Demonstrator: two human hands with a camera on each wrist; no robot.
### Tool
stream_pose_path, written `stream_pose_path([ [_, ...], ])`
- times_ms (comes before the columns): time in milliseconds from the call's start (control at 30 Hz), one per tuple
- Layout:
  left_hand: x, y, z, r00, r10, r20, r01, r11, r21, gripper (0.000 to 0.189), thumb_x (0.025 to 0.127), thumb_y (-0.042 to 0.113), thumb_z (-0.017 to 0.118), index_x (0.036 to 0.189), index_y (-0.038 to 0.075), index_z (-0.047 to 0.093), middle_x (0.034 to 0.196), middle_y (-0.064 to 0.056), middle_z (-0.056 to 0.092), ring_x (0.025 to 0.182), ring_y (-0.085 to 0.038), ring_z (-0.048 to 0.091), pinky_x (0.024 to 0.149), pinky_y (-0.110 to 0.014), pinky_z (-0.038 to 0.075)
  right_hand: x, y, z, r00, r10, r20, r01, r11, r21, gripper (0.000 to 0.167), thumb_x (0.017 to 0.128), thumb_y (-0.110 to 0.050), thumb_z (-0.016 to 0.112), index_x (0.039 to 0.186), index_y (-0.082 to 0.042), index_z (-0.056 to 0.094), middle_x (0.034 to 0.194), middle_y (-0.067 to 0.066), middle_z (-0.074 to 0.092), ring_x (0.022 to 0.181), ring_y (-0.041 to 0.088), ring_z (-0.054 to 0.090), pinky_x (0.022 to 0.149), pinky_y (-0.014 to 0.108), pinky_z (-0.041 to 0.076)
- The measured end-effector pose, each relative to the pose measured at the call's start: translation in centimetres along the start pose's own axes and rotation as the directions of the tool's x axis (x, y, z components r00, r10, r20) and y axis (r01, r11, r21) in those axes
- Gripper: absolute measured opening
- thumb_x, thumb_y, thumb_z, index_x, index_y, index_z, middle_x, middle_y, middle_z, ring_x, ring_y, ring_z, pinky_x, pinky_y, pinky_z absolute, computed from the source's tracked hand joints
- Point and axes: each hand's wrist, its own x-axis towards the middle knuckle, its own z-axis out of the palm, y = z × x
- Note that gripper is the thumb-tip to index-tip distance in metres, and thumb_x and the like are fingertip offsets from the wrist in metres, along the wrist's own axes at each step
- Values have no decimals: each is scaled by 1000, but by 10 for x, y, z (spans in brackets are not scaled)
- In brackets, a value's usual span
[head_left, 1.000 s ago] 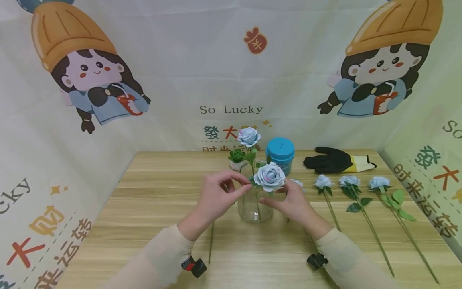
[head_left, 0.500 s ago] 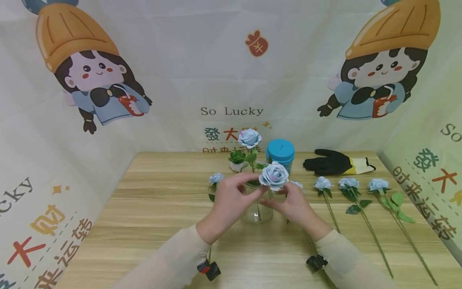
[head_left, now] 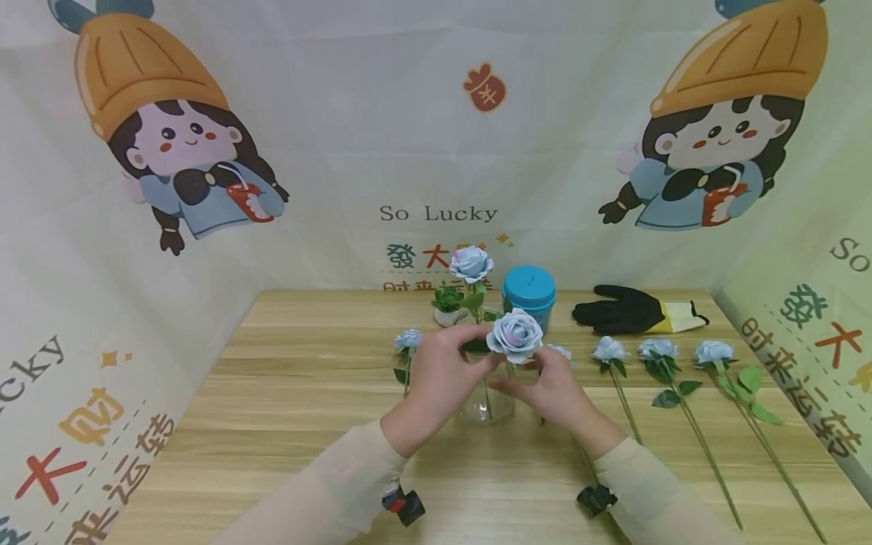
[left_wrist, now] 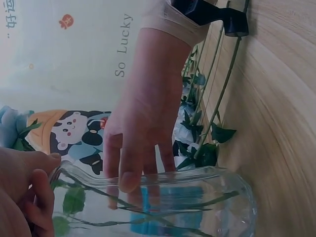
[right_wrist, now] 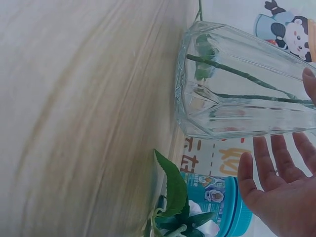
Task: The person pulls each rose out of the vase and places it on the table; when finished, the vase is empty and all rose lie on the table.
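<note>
A clear glass vase [head_left: 485,405] stands upright on the table. Inside it are green stems, and one light-blue rose [head_left: 471,263] rises above the rim. My left hand [head_left: 446,371] pinches another light-blue rose [head_left: 515,336] just under its bloom, at the vase mouth. In the left wrist view this hand [left_wrist: 22,185] is at the rim, and crossing stems show through the glass. My right hand [head_left: 555,386] holds the side of the vase. The left wrist view shows that hand [left_wrist: 148,128] with its thumb on the near side and fingers on the far side.
Several blue roses [head_left: 659,350] lie in a row at the right, and one rose [head_left: 408,339] at the left. Behind the vase stand a blue-lidded jar [head_left: 529,286] and a small potted plant [head_left: 448,303]. A black work glove [head_left: 616,309] lies at the back right.
My left hand has moved right and closer under the bloom, which has shifted slightly right. The rose lying at the left has come into view. My right hand has stayed at the vase.
</note>
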Motion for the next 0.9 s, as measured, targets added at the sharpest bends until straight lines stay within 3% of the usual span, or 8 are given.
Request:
stream_pose_path([
  [233,-2,-2,5,999,-1,-52,1,1000,0,28,81,19,89,107,13,81,98,-1,81,57,-5,60,53,-16,50,1,1,0,1000,-15,-6,15,1000,10,68,82,-21,89,142,-12,59,142,11,64,125,34,63,98,55,59],
  [367,-3,-2,6,996,-71,-60,66,995,-78,22,81,19,89,100,14,81,93,0,79,57,-4,58,52,-18,50,1,2,2,1000,-5,2,5,1000,13,66,83,-22,89,141,-12,60,142,12,64,126,35,62,98,54,59],
  [567,-2,-2,6,983,-168,-71,149,964,-222,13,83,15,86,94,12,80,90,-3,78,53,-4,57,47,-20,49,0,1,2,1000,-8,2,8,1000,27,63,82,-20,89,139,-11,62,140,13,65,123,35,65,97,53,60],
  [667,0,-1,5,980,-179,-81,153,955,-254,9,84,13,84,93,12,81,92,-4,79,52,-4,58,45,-20,48,1,-1,2,1000,-12,4,12,999,37,66,82,-19,89,142,-11,60,140,14,65,123,36,65,96,54,60],
  [900,6,-2,3,982,-151,-116,119,962,-247,9,85,19,85,91,14,82,93,-1,80,50,-5,54,43,-18,43,1,-3,2,1000,14,9,-14,999,36,68,83,-22,89,143,-15,59,139,10,66,124,32,64,98,53,59],
])
